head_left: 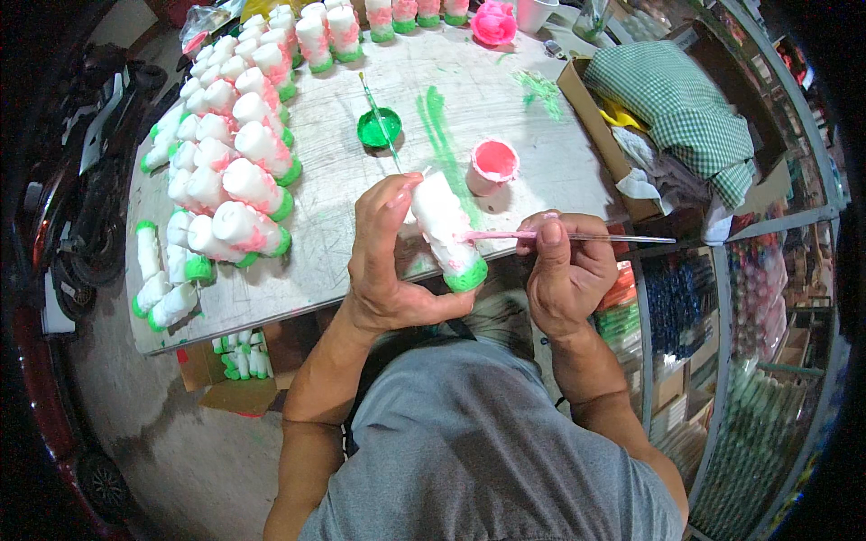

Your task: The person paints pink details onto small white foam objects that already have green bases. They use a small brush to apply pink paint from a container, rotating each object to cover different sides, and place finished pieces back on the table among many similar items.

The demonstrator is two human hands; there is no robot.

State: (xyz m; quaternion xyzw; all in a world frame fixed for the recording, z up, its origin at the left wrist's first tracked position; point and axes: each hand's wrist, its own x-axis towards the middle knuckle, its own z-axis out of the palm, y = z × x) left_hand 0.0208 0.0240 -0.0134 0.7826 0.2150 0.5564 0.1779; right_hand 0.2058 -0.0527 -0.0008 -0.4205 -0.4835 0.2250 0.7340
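1. Two hands gripping: our left hand (383, 275) clasps the tilted candle (440, 216); our right hand (573, 275) pinches a brush (507, 235), tip touching it.
2. Candle's location: the bench's (334, 194) front edge.
3. Beyond, we note a pink cup (485, 184) and green dish (370, 138).

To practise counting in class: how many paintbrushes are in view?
2. One paintbrush is in the right hand, its tip at the white-and-green cylinder; another brush lies across the green paint dish. More may be hidden among the clutter.
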